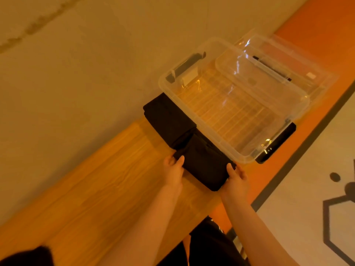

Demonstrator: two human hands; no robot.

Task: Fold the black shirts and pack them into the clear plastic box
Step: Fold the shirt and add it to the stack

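Head view: wooden tabletop [99,181] along beige wall [86,64]. Left hand [173,170] and right hand [237,179] each hold grip on opposite ends of folded black shirt [203,162], thumbs on top, just beside clear plastic box [299,104]. Box open, nothing inside, black handles at both ends. Second folded black shirt [167,118] lies against box's left side, partly behind held one. White label on box, writing unreadable. Orange strip [324,22] borders tabletop.

text: none legible | clear plastic box [299,104]: small pale label on far wall, blank or too blurred to read | floor [317,169]: black painted hexagon outline and dot, a graphic, no letters
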